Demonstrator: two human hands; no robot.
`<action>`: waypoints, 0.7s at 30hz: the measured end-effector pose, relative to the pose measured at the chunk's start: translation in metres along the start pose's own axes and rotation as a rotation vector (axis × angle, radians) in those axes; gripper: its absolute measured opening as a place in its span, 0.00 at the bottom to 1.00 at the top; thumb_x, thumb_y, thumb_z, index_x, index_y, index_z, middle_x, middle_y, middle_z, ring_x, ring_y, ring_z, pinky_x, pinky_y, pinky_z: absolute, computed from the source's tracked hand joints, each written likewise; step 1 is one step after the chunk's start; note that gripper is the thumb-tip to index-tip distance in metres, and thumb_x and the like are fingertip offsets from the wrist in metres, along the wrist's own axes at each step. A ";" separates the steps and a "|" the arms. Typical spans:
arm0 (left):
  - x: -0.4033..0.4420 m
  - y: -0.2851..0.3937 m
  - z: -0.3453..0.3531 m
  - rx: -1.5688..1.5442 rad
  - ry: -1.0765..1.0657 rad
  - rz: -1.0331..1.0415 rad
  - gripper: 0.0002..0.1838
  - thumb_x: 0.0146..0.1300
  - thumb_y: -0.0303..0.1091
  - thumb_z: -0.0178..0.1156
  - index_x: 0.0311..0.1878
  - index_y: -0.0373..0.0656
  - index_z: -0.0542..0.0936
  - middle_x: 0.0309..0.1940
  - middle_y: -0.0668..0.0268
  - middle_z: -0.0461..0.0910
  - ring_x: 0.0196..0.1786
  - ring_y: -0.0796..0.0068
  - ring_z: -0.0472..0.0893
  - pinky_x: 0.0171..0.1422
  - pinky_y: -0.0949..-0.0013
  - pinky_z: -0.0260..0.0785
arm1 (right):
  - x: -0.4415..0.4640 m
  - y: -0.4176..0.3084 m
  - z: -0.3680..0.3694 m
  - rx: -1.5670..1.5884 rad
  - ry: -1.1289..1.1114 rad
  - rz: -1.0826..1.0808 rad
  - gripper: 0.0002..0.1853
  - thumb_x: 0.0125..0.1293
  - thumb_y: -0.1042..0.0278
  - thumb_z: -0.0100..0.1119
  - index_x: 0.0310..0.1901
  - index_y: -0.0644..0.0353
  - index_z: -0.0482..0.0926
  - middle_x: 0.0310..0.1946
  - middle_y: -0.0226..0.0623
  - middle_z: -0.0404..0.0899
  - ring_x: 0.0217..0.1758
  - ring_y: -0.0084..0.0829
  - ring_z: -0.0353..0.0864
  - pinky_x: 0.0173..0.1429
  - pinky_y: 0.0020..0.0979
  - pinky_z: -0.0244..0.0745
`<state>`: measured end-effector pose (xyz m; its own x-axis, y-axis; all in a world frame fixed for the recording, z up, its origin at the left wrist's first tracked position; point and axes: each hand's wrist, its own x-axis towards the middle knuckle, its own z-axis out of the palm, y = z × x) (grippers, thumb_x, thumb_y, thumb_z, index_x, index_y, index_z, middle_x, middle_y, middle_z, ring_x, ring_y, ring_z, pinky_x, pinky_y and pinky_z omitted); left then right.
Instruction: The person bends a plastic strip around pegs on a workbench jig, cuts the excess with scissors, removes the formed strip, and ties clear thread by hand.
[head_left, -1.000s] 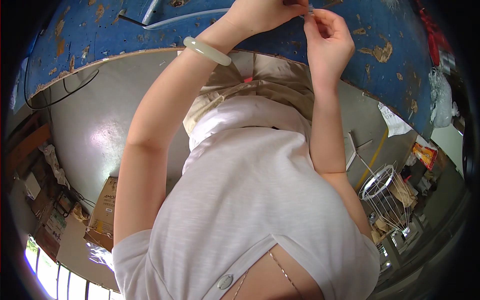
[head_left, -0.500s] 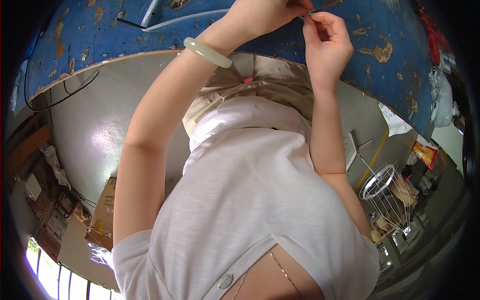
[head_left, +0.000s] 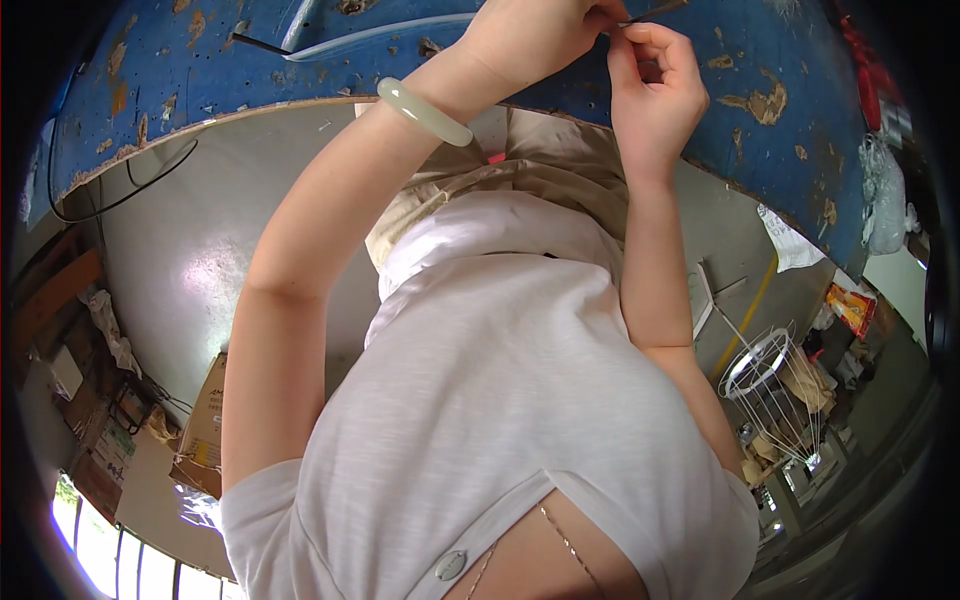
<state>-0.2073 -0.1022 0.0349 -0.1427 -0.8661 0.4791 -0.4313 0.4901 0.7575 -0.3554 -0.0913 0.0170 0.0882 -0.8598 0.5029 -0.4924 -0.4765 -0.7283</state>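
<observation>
My left hand point(head_left: 540, 40), below a pale green bangle point(head_left: 425, 112) on the wrist, is closed in a pinch at the top of the view. My right hand point(head_left: 657, 90) is also pinched, its thumb and forefinger meeting the left fingertips. A thin dark strip point(head_left: 657, 12) sticks out to the right from between the fingertips. What kind of piece it is and its other end are hidden by the fingers. A clear narrow tube or strip point(head_left: 380, 35) lies on the blue worktable point(head_left: 200, 80), left of my hands, near a short black piece point(head_left: 258, 45).
The worktable's curved front edge runs before my lap. Crumpled clear plastic point(head_left: 882, 195) and something red point(head_left: 868, 85) are at its right. A white wire frame point(head_left: 770, 390) stands lower right, a cardboard box point(head_left: 205, 430) lower left. A black cable point(head_left: 120, 212) hangs at the left.
My left forearm and bangle have shifted slightly to the right. Both hands keep their pinch at nearly the same spot.
</observation>
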 end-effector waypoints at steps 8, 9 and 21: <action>0.008 -0.005 -0.006 0.010 -0.095 0.019 0.06 0.52 0.27 0.60 0.30 0.35 0.81 0.26 0.48 0.79 0.33 0.48 0.80 0.39 0.60 0.72 | 0.004 -0.006 0.000 -0.184 0.023 -0.105 0.07 0.54 0.82 0.64 0.33 0.60 0.78 0.24 0.29 0.79 0.24 0.20 0.77 0.30 0.22 0.71; 0.011 -0.007 -0.009 -0.026 -0.142 -0.008 0.06 0.52 0.27 0.60 0.30 0.35 0.82 0.26 0.48 0.79 0.34 0.48 0.80 0.40 0.60 0.72 | 0.004 -0.007 0.000 -0.219 0.026 -0.134 0.07 0.53 0.82 0.64 0.32 0.60 0.78 0.24 0.29 0.79 0.23 0.21 0.77 0.29 0.22 0.71; 0.057 -0.036 -0.018 0.088 -0.736 -0.045 0.12 0.52 0.37 0.60 0.34 0.40 0.85 0.29 0.51 0.82 0.32 0.59 0.81 0.39 0.62 0.71 | 0.006 -0.002 0.002 -0.246 0.051 -0.285 0.07 0.51 0.82 0.64 0.32 0.60 0.79 0.24 0.32 0.77 0.22 0.24 0.76 0.27 0.24 0.70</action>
<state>-0.1836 -0.1675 0.0435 -0.6701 -0.7422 0.0046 -0.5157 0.4700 0.7164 -0.3526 -0.0962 0.0205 0.2120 -0.6859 0.6961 -0.6482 -0.6318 -0.4251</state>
